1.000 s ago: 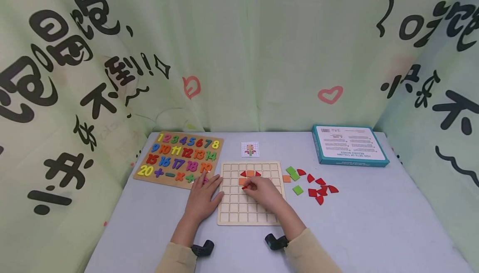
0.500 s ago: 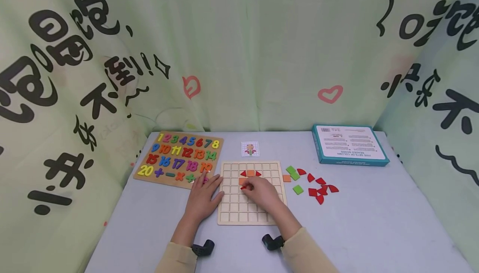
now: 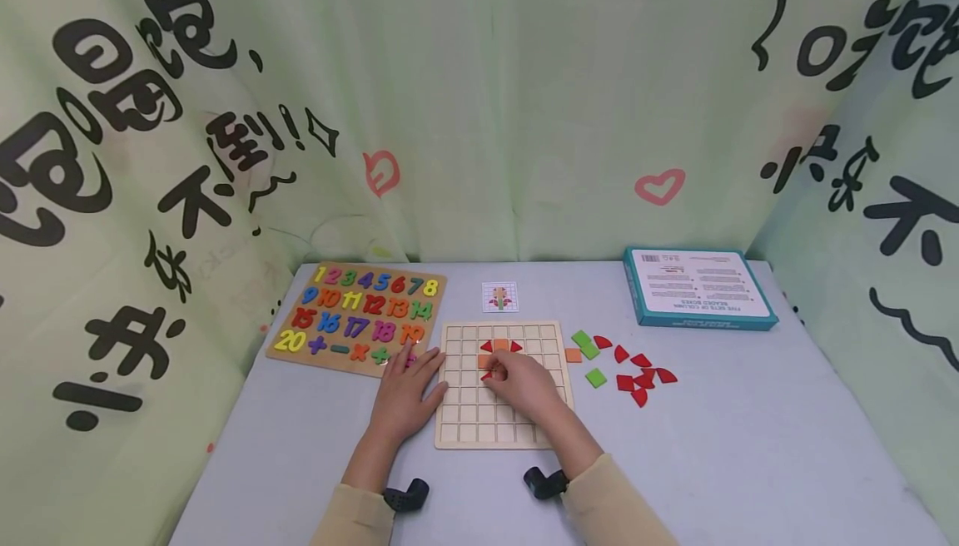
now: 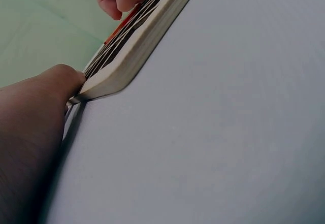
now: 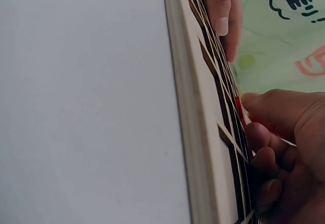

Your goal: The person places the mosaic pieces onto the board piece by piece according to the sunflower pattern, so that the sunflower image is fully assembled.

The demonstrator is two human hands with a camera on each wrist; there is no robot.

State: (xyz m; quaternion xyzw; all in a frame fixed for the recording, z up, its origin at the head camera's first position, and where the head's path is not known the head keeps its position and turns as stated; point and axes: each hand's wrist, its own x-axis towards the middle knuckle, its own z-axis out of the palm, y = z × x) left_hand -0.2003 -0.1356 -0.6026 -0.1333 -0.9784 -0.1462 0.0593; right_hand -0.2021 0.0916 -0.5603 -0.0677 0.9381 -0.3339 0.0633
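A wooden grid board (image 3: 468,417) lies flat on the table. My left hand (image 3: 405,396) rests at its left edge with fingers extended, some over the number board's corner; the thumb touches the grid board's rim in the left wrist view. Over the middle of the grid, my right hand (image 3: 524,381) pinches a small red tile (image 3: 486,376) low against a cell; the right wrist view shows the thumb on this red tile (image 5: 240,109). Just above it sit an orange square tile (image 3: 484,361), another orange tile (image 3: 501,345) and red tiles (image 3: 516,347) on either side. The palm hides some cells.
Right of the board lie loose red tiles (image 3: 644,380), green tiles (image 3: 595,378) and an orange tile (image 3: 573,355). A pattern card (image 3: 499,297) is behind the board. A colourful number board (image 3: 352,315) stands left, a teal box (image 3: 700,290) back right.
My right hand has shifted slightly left and turned the red tile, which now shows flatter at its cell. The left hand stays in place.
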